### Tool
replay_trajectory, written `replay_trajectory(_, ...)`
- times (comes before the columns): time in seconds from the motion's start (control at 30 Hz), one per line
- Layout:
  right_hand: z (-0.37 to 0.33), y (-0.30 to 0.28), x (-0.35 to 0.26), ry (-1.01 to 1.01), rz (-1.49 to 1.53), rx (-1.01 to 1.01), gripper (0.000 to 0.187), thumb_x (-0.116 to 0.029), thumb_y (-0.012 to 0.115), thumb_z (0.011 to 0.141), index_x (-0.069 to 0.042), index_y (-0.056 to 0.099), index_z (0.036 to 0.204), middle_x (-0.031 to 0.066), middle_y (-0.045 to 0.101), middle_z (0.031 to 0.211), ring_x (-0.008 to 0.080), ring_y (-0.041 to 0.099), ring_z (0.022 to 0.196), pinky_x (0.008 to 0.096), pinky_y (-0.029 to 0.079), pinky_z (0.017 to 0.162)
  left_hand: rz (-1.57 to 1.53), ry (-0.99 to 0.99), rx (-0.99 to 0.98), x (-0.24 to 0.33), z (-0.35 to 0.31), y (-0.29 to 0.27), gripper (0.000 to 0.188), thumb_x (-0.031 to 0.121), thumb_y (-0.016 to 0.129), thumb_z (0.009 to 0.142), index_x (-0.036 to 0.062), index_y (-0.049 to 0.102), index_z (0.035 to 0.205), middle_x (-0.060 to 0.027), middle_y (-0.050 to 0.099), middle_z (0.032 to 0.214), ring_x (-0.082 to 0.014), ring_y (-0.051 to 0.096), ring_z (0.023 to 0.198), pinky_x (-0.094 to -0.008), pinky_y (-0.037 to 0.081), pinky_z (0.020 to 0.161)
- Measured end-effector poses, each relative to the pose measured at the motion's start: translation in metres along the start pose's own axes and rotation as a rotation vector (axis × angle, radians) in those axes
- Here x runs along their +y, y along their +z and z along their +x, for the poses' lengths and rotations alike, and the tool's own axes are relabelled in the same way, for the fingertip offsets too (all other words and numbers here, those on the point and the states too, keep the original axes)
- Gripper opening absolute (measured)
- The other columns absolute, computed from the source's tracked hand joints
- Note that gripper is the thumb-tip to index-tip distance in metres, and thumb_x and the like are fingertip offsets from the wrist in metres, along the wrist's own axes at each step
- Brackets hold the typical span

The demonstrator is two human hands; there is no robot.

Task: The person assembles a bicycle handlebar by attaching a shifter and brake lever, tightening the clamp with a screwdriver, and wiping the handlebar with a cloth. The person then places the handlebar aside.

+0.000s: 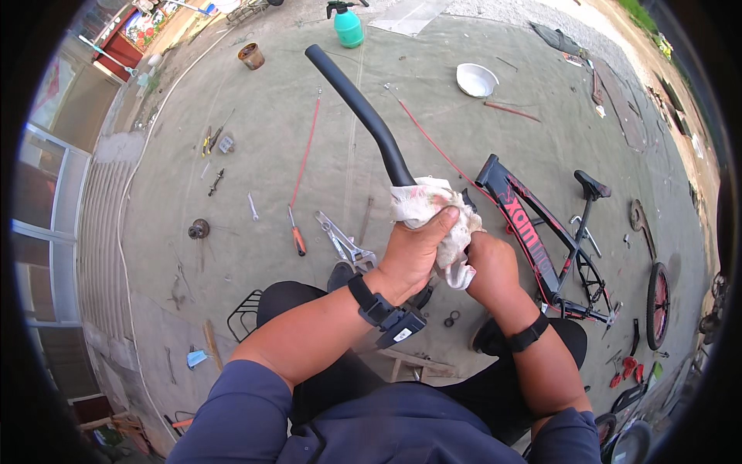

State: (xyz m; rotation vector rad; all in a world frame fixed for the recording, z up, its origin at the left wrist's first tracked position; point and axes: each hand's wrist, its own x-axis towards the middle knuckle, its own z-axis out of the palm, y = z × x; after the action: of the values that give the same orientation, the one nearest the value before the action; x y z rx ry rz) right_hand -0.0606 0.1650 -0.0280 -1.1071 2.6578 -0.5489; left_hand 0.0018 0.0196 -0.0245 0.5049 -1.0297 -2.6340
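Note:
A black bent bicycle handlebar (362,108) rises in front of me, its long end pointing up and to the left. Wrapped round its middle is a stained white rag (421,205). My left hand (410,259) is closed on the rag, thumb across its front, pressing it against the bar. Just to the right, my right hand (493,271) is closed in a fist beside the rag and seems to hold the bar's other part; the rag hides most of its fingers and that section.
A black and red bicycle frame (533,232) lies at the right, with a wheel (658,306) beyond it. Wrenches (345,243) and an orange-handled screwdriver (297,238) lie left of my hands. Farther off are a white bowl (477,80), a rusty can (251,56) and a green spray bottle (348,29).

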Motion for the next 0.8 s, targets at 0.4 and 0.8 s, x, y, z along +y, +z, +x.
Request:
replay_trajectory(0.4, 0.004, -0.021, 0.019, -0.074, 0.353, 0.092, 0.036, -0.020, 0.079, 0.086, -0.003, 0.069, 0.116, 0.0124, 0.073, 0.091, 0.0323, 0.073, 0.086, 0.0405, 0.058, 0.078, 0.996, 0.394, -0.093, 0.046, 0.023, -0.020, 0.026, 0.002, 0.076, 0.086, 0.0037, 0.071, 0.111, -0.0096, 0.074, 0.102, -0.0259, 0.072, 0.093, -0.0402, 0.055, 0.080)
replay_trajectory(0.8, 0.012, -0.042, 0.013, -0.304, -0.106, 0.420, 0.054, -0.029, 0.084, 0.079, -0.009, 0.062, 0.125, 0.0080, 0.071, 0.091, 0.0309, 0.070, 0.085, 0.0414, 0.055, 0.072, 1.671, 0.962, -0.334, 0.032, 0.036, -0.047, 0.036, -0.003, 0.069, 0.071, 0.0059, 0.072, 0.106, -0.0143, 0.071, 0.099, -0.0392, 0.064, 0.097, -0.0480, 0.048, 0.087)
